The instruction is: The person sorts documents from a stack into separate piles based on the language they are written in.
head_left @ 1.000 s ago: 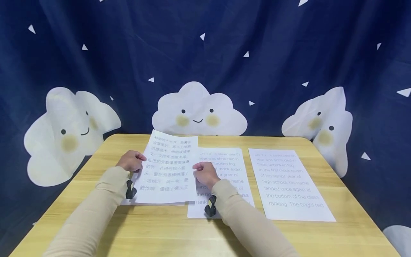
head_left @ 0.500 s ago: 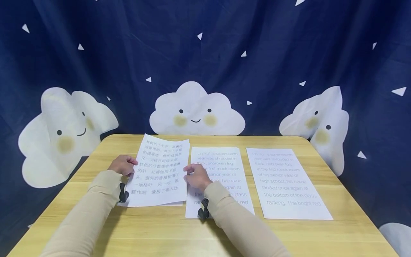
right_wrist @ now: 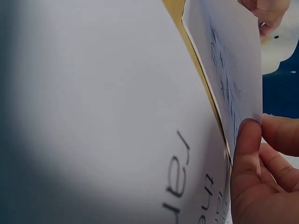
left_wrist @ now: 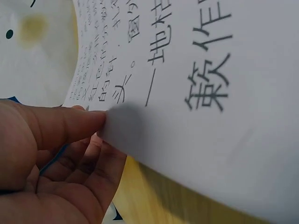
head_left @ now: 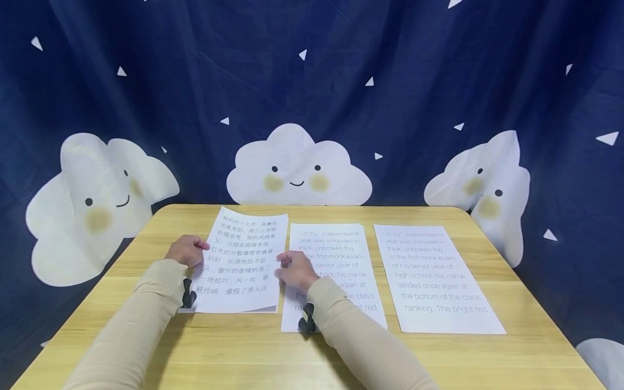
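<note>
A white sheet of paper [head_left: 241, 257] printed with Chinese characters is at the left of the table, slightly bowed. My left hand [head_left: 185, 251] pinches its left edge; in the left wrist view the thumb [left_wrist: 70, 123] lies on top with fingers beneath. The right hand [head_left: 296, 271] holds the opposite edge between thumb and finger, as the right wrist view also shows. Under this sheet a corner of another paper [head_left: 265, 310] peeks out at the bottom. Partly covered by my right hand and sleeve lies a middle stack of English-text sheets [head_left: 336, 249].
Farther right lies another English-text sheet [head_left: 434, 276], flat and apart from the middle stack. All the papers are on a light wooden table [head_left: 234, 352]. Behind its far edge hangs a dark blue curtain [head_left: 390, 114] with smiling clouds.
Both hands have carried the Chinese-text sheet left and down toward the table, uncovering more of the middle stack. Over the last half second it has dropped slightly; the grips are unchanged.
</note>
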A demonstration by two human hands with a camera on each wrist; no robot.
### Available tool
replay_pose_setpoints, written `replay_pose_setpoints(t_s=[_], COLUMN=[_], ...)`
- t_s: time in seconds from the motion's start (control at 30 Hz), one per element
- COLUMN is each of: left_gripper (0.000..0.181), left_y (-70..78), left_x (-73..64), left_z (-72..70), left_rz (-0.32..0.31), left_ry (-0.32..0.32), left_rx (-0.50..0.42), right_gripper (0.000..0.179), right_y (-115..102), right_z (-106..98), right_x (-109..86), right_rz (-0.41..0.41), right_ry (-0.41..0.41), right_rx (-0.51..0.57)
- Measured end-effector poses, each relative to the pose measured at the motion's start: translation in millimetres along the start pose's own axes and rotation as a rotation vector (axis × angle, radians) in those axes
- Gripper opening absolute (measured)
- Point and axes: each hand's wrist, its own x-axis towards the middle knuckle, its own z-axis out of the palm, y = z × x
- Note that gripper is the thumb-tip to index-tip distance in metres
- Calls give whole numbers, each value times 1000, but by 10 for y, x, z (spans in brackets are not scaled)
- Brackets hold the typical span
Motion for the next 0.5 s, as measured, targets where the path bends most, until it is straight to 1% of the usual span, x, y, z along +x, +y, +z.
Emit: replay_pose_setpoints(t_s=[0.23,0.37,0.5], left_gripper=[35,31,31], left_y=[6,-3,-17], left_x=[2,-4,-30], left_z=[49,68,84], left_rz=[-31,-25,-24], left_ry=[30,47,55], left_rx=[6,22,7], right_gripper=[33,36,39], right_y=[11,16,21], right_z=[0,0,4], right_x=[11,8,2], right_rz=[3,10,23], right_ry=[-4,-10,-24], right_rx=[3,-5,1])
